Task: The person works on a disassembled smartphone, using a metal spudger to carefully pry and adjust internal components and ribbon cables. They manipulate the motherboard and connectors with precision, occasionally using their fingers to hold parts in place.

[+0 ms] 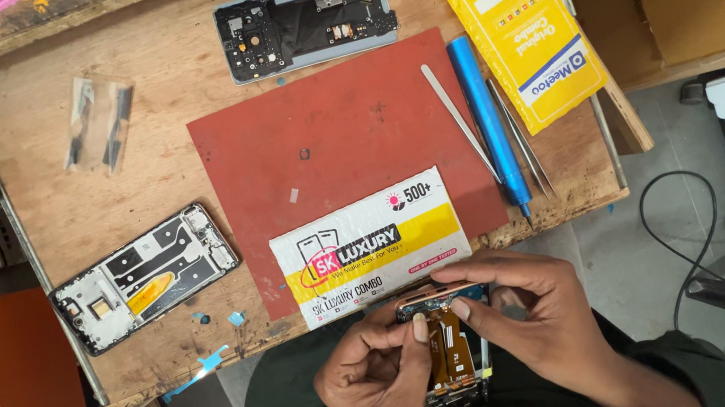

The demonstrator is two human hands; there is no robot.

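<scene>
Both my hands hold an opened phone display assembly [449, 346] with an orange-brown flex cable, below the workbench's front edge, over my lap. My left hand [377, 378] grips its left side with the thumb on the cable. My right hand [532, 312] pinches its top edge with thumb and fingers. A white and yellow printed box [369, 246] lies just beyond my hands on the red mat [343, 139].
A phone frame [144, 276] lies at the left of the wooden bench [170, 69]. Another opened phone body [306, 28] is at the far edge. Tweezers [457, 120], a blue screwdriver [486, 118] and a yellow packet [520, 27] lie right. A clear bag [99, 123] sits far left.
</scene>
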